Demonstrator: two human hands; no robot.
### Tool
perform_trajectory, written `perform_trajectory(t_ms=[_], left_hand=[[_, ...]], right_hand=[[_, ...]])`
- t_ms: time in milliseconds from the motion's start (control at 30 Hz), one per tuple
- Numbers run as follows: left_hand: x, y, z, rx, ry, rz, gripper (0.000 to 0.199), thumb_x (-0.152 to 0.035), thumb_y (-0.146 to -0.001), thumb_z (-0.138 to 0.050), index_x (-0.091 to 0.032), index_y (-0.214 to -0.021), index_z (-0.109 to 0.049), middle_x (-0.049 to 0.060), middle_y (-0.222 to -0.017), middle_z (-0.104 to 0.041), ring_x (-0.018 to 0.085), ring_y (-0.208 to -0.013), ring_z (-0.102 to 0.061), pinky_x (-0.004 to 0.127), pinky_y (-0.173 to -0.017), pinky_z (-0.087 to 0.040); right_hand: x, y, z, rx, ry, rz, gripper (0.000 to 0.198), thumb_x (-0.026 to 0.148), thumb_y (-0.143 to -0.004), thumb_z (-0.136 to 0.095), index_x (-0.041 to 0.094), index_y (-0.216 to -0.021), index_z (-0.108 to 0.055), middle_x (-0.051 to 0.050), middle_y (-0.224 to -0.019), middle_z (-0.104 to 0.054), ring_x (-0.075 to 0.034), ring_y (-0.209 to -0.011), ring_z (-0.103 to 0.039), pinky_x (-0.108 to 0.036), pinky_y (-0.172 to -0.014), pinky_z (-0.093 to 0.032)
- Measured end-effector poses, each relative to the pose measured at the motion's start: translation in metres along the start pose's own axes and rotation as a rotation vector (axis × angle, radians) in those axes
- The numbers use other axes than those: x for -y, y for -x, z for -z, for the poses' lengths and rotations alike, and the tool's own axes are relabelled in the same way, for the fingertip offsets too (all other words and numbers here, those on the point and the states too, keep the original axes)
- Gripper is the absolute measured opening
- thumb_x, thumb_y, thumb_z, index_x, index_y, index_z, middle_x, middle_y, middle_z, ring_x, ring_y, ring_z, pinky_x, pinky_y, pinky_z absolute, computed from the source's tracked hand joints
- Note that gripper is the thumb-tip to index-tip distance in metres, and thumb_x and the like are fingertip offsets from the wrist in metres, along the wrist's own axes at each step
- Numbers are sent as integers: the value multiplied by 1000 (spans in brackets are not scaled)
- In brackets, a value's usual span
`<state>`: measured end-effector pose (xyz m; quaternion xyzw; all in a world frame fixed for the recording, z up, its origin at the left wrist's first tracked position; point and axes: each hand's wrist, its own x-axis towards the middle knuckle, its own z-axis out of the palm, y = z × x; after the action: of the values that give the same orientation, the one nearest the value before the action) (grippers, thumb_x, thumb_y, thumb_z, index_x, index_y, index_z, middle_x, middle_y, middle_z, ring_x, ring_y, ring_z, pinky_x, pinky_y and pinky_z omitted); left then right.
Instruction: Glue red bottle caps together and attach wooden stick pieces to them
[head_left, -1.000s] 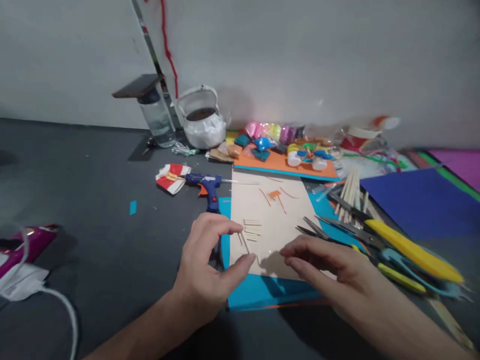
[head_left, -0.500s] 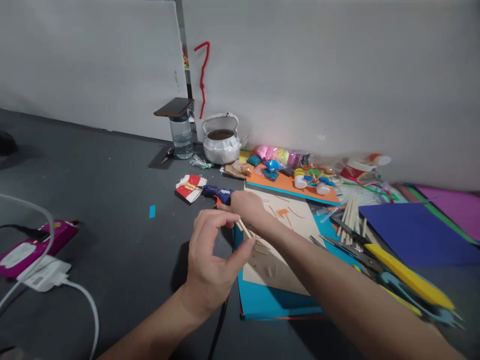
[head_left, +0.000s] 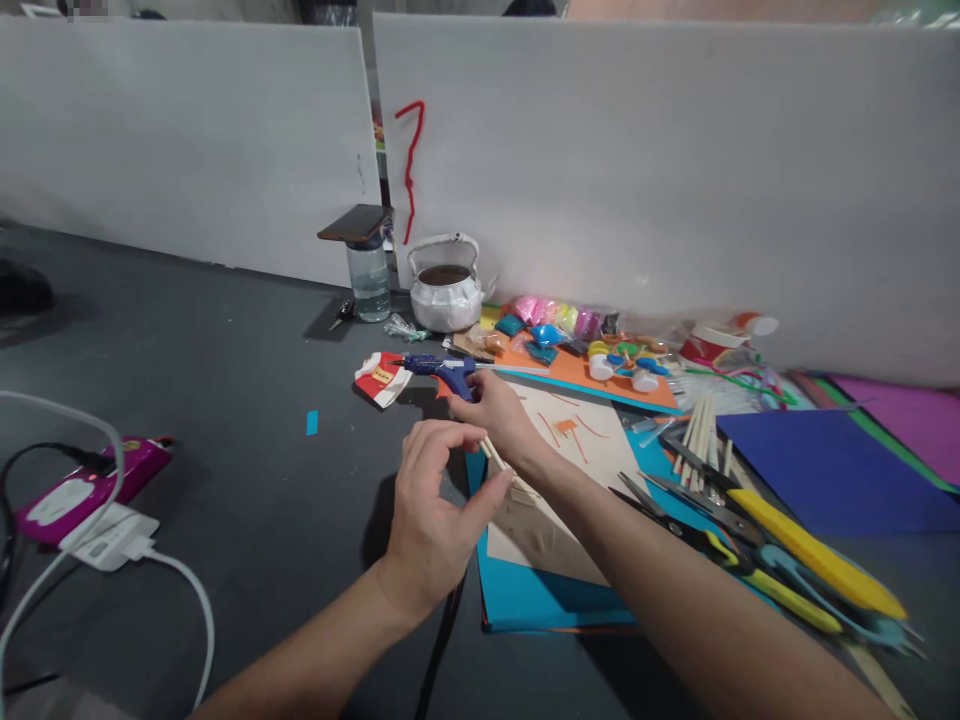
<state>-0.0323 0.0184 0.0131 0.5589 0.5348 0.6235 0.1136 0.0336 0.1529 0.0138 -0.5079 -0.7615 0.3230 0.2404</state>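
My left hand (head_left: 442,510) is closed in a pinch, thumb and index finger gripping a thin piece made of short wooden sticks (head_left: 492,455). My right hand (head_left: 495,410) reaches past it and closes round the handle of a blue glue gun (head_left: 444,368); its fingertips are partly hidden. The gun's nozzle lies over a red and white packet (head_left: 381,378). Beneath my right forearm, a pale board (head_left: 517,540) carries orange strips and small stick pieces, on top of blue sheets (head_left: 555,605).
Scissors and pliers with yellow handles (head_left: 817,550) lie at the right, beside a bundle of sticks (head_left: 697,435) and a dark blue sheet (head_left: 840,470). A kettle (head_left: 446,300) and a water jar (head_left: 369,283) stand at the back. Left are a magenta power strip (head_left: 97,490) and cables.
My right hand and the glue gun have shifted slightly, and more of the gun shows, its nozzle now further over the packet. My left hand keeps its pinch. The view has tilted up a little.
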Motion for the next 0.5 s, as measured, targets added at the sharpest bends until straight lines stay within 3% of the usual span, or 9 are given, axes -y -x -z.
perform_trajectory(t_ms=[200, 300, 400, 500], left_hand=[[1, 0, 2, -29, 83, 45, 28, -14, -80, -71, -24, -103, -59, -1, -95, -57, 15, -91, -55, 31, -86, -45], [-1, 2, 3, -36, 137, 70, 27, -16, -80, -71, -24, -103, -60, 1, -96, -56, 16, -92, -55, 32, -85, -46], [-3, 5, 3, -18, 165, 97, 26, -14, -78, -72, -24, -100, -61, 2, -97, -57, 18, -94, -55, 33, -84, -47], [-5, 7, 2, 13, 198, 98, 30, -11, -76, -73, -25, -99, -62, 2, -99, -57, 18, -97, -55, 31, -85, -47]], right_hand=[[4, 45, 39, -4, -384, 15, 22, 41, -84, -58, 20, -79, -52, 6, -59, -49, -12, -50, -51, -24, -49, -42], [-2, 75, 65, -81, -612, -15, 23, 39, -83, -67, 20, -86, -55, 2, -66, -60, -14, -55, -58, -23, -46, -44], [-12, 109, 86, -128, -633, -43, 20, 39, -86, -68, 20, -91, -61, 3, -59, -58, -10, -49, -48, -20, -42, -36], [-21, 140, 98, -160, -656, -135, 22, 44, -85, -70, 22, -85, -64, 2, -55, -56, -11, -48, -45, -22, -42, -37]])
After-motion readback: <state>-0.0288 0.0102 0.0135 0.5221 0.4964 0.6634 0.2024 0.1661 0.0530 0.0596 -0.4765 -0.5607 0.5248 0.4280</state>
